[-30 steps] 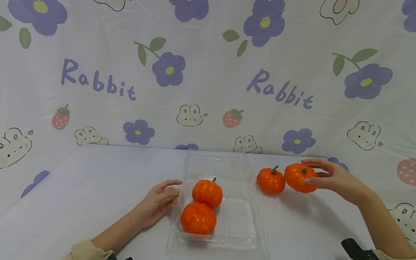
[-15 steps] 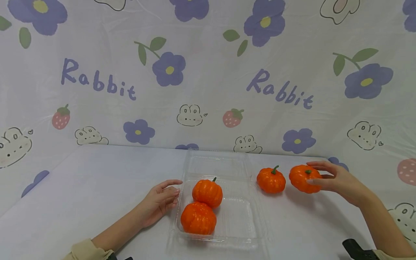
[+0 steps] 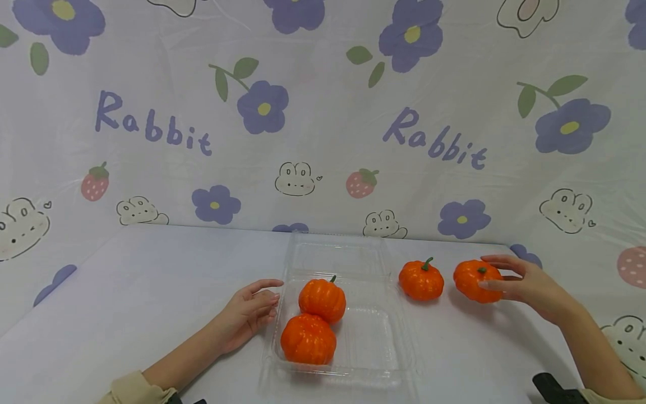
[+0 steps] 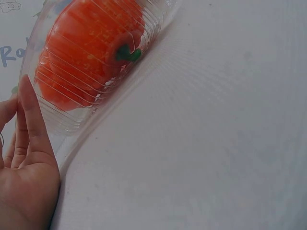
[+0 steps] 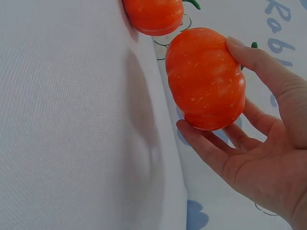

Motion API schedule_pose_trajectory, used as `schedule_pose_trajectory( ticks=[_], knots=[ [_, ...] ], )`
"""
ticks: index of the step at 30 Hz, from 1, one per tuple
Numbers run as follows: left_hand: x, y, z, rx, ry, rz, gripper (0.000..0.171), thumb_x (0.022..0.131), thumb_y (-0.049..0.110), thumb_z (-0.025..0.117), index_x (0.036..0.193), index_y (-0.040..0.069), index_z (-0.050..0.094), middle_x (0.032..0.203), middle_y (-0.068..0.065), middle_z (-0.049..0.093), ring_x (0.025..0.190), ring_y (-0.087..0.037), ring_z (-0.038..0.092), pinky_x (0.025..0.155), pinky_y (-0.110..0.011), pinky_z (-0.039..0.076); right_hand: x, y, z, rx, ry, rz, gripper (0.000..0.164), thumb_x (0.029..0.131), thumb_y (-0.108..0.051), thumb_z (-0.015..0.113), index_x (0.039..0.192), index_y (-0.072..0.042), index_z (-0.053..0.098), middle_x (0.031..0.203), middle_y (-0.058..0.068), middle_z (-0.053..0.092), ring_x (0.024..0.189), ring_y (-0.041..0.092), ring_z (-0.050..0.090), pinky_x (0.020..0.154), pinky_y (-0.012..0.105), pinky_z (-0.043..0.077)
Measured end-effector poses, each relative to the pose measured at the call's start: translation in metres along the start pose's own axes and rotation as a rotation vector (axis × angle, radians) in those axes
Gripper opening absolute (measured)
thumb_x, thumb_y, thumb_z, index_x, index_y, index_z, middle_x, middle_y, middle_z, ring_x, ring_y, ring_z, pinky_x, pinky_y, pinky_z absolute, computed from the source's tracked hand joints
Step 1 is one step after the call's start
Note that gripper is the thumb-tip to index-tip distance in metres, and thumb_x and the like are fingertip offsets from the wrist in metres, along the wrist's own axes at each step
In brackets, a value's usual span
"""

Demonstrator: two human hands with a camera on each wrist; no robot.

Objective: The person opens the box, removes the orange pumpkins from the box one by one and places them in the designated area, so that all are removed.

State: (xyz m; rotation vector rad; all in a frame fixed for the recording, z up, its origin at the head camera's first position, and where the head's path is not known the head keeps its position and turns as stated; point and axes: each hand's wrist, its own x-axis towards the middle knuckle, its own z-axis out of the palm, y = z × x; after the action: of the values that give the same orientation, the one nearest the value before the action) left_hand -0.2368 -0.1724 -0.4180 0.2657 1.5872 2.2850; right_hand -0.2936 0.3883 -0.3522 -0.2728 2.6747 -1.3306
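Note:
My right hand (image 3: 530, 286) holds a small orange pumpkin (image 3: 476, 280) between thumb and fingers; its green stem points up. In the right wrist view the pumpkin (image 5: 206, 79) hangs over the white table, its shadow falling beside it. My left hand (image 3: 247, 314) rests at the left wall of a clear plastic clamshell box (image 3: 368, 342), fingers loosely extended at its side. Inside the box, along its left side, sit a rear pumpkin (image 3: 322, 301) and a front pumpkin (image 3: 308, 339), touching each other. The left wrist view shows a pumpkin (image 4: 91, 52) through the clear wall.
Another pumpkin (image 3: 421, 280) stands on the white table (image 3: 469, 348) between the box and my right hand. The box's lid (image 3: 338, 255) lies folded back toward the patterned cloth backdrop (image 3: 323, 140).
My right hand has moved a little to the right with its pumpkin, widening the gap to the pumpkin standing on the table. My left hand and the box have stayed put.

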Motion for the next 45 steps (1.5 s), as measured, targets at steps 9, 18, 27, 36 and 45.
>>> schedule_pose_trajectory(
  ticks=[9, 18, 27, 36, 45],
  knots=[
    [0.0, 0.001, 0.001, 0.002, 0.009, -0.004, 0.029, 0.11, 0.011, 0.056, 0.138, 0.011, 0.053, 0.097, 0.003, 0.065, 0.08, -0.008, 0.062, 0.08, -0.016, 0.059, 0.0, 0.006, 0.0, -0.033, 0.01, 0.02, 0.07, 0.104, -0.028, 0.067, 0.155, 0.008, 0.037, 0.158, 0.035, 0.036, 0.131, 0.043, 0.051, 0.086, 0.026, 0.061],
    [0.0, 0.001, 0.001, 0.003, 0.006, -0.003, 0.031, 0.11, 0.012, 0.056, 0.14, 0.01, 0.052, 0.098, 0.002, 0.065, 0.081, -0.008, 0.062, 0.08, -0.016, 0.059, 0.001, 0.013, 0.0, -0.06, 0.001, 0.04, 0.07, 0.105, -0.029, 0.065, 0.156, 0.009, 0.035, 0.158, 0.037, 0.035, 0.134, 0.051, 0.046, 0.087, 0.027, 0.061],
    [0.0, 0.0, 0.001, 0.006, 0.01, -0.005, 0.032, 0.11, 0.013, 0.057, 0.141, 0.01, 0.052, 0.098, 0.002, 0.064, 0.08, -0.008, 0.061, 0.08, -0.016, 0.059, 0.002, 0.015, 0.002, -0.057, -0.019, 0.063, 0.075, 0.103, -0.033, 0.068, 0.157, 0.007, 0.035, 0.16, 0.036, 0.033, 0.138, 0.053, 0.042, 0.093, 0.037, 0.061],
    [-0.001, 0.0, 0.0, 0.009, 0.01, -0.002, 0.03, 0.11, 0.013, 0.057, 0.139, 0.01, 0.053, 0.098, 0.002, 0.065, 0.08, -0.008, 0.061, 0.08, -0.015, 0.059, 0.002, 0.015, 0.004, -0.059, -0.027, 0.066, 0.076, 0.103, -0.034, 0.068, 0.157, 0.007, 0.035, 0.16, 0.037, 0.032, 0.138, 0.053, 0.041, 0.097, 0.045, 0.06],
    [-0.001, 0.0, 0.0, 0.012, 0.011, 0.002, 0.029, 0.109, 0.012, 0.056, 0.138, 0.011, 0.054, 0.098, 0.002, 0.065, 0.08, -0.008, 0.061, 0.08, -0.015, 0.059, 0.0, 0.014, 0.003, -0.058, -0.034, 0.07, 0.075, 0.104, -0.031, 0.067, 0.157, 0.008, 0.033, 0.16, 0.038, 0.03, 0.138, 0.056, 0.04, 0.099, 0.048, 0.06]
  ],
)
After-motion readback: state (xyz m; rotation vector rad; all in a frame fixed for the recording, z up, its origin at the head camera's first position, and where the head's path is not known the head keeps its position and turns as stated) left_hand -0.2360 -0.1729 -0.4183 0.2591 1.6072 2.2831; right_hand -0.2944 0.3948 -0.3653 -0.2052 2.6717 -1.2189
